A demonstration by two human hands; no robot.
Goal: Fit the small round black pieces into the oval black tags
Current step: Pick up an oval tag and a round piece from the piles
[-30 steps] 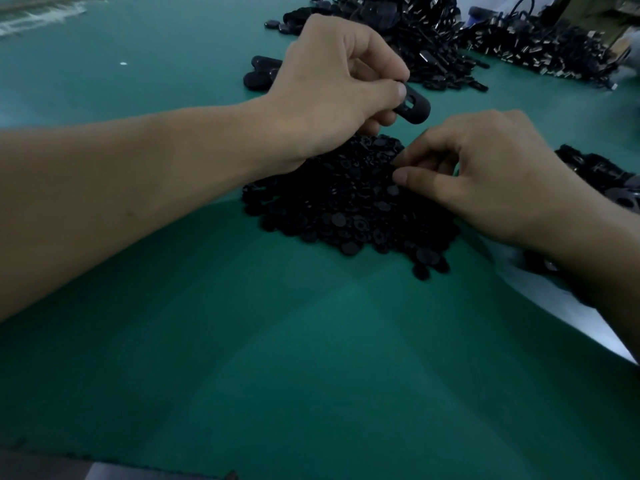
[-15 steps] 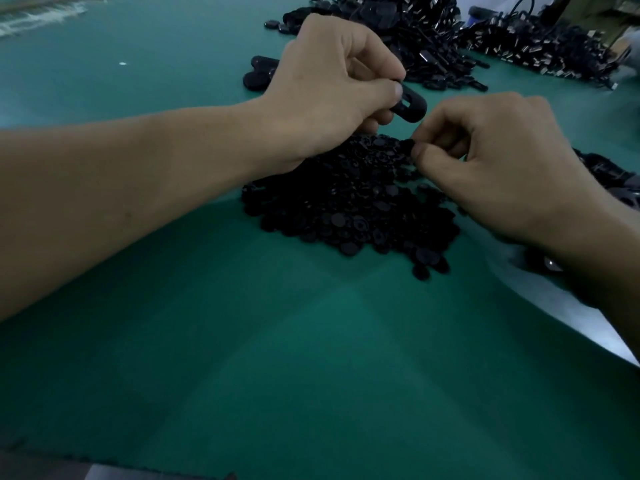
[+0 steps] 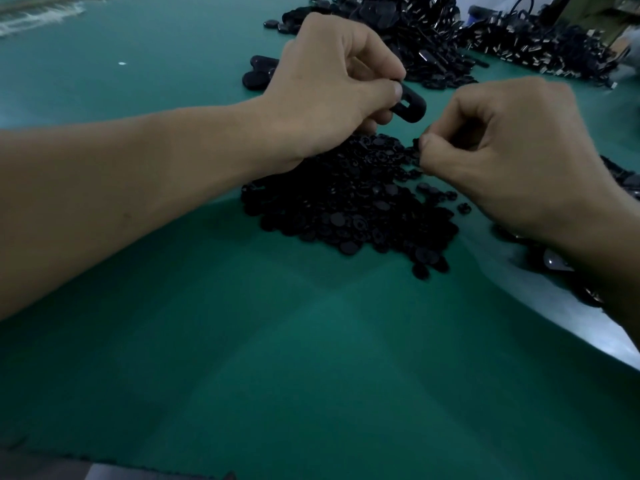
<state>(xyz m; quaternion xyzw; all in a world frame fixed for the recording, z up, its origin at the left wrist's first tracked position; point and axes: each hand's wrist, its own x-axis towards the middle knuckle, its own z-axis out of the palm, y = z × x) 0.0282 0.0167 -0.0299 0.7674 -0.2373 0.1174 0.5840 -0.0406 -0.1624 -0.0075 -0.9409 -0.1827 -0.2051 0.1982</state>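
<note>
On the green mat (image 3: 311,341) the heap of round pieces (image 3: 346,202) lies beneath your hands. Your left hand (image 3: 329,91) pinches an oval tag (image 3: 410,107) that juts past its thumb — your right hand (image 3: 512,143) nips one piece (image 3: 418,144) just below.

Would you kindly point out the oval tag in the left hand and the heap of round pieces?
oval black tag (image 3: 416,111), head view, its free rounded end.
heap of round pieces (image 3: 346,202), head view, the heap's middle.

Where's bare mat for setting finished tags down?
Free: mat between the pile of round pieces and the near edge; also far left, beyond the left arm. Crowded: tag heaps at the far edge, clutter by the right wrist.
</note>
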